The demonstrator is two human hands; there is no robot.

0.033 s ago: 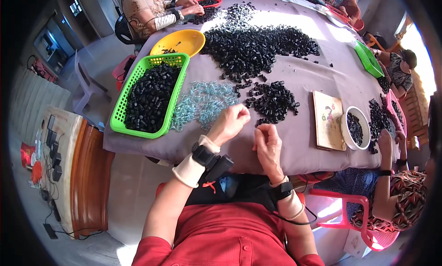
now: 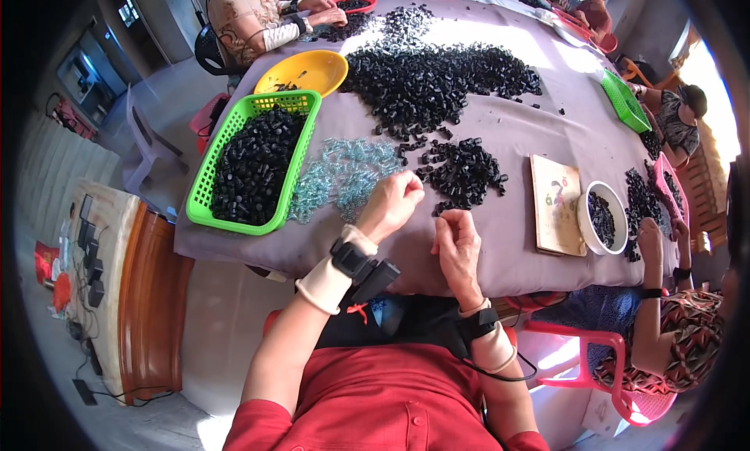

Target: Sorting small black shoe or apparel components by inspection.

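Just in front of a spread of small clear glass tubes (image 2: 353,172), my left hand (image 2: 391,203) is closed with its fingers curled in. Whatever lies between those fingers is hidden or too small to name. My right hand (image 2: 458,244) is also closed, over the cloth near the table's front edge, its contents out of sight. Beyond it lies a small heap of black plastic caps (image 2: 462,170). The two hands are apart from each other. A green plastic basket (image 2: 303,142) on the left holds many black caps of the same look.
A large heap of black caps (image 2: 426,88) spreads over the grey tablecloth (image 2: 508,248). The yellow bowl (image 2: 316,67) stands behind the basket. A booklet (image 2: 556,209) and white bowl (image 2: 621,217) lie to the right. Co-workers sit around the table, one (image 2: 660,334) close on my right.
My left hand has shifted very slightly away from me, and its wrist has turned a little. My right hand stays almost in place.
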